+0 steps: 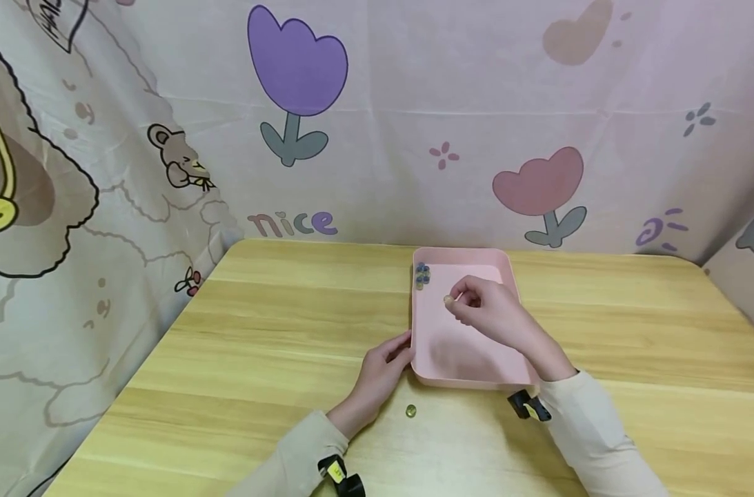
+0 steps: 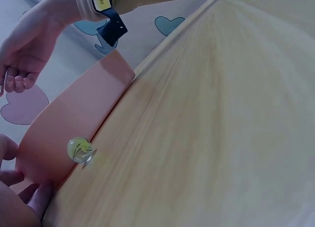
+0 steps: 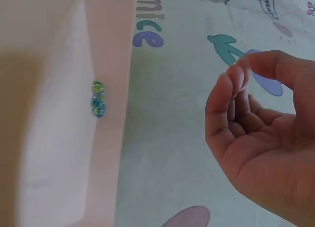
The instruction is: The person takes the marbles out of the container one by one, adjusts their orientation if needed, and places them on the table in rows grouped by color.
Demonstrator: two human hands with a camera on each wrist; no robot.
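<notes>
- The right hand (image 1: pixel 491 314) pinches what looks like a marble (image 1: pixel 448 299), mostly hidden, over the tray (image 1: pixel 463 256); lowering it near the clustered marbles (image 1: pixel 422 275), far left inside, should limit rolling.
- The left hand (image 1: pixel 379 376), fingers loosely extended, touches the tray's left side without gripping; light, steady pressure should keep it still.
- A loose marble (image 1: pixel 410 411) lies on the bench (image 1: pixel 277 331) near the left hand; avoid nudging it.

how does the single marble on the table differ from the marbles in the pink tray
The single marble lies by itself on the table; the tray marbles cluster inside the pink tray, along one side. The single marble looks yellow-green, while the tray marbles show blue as well. Both look small, round and glassy.
</notes>
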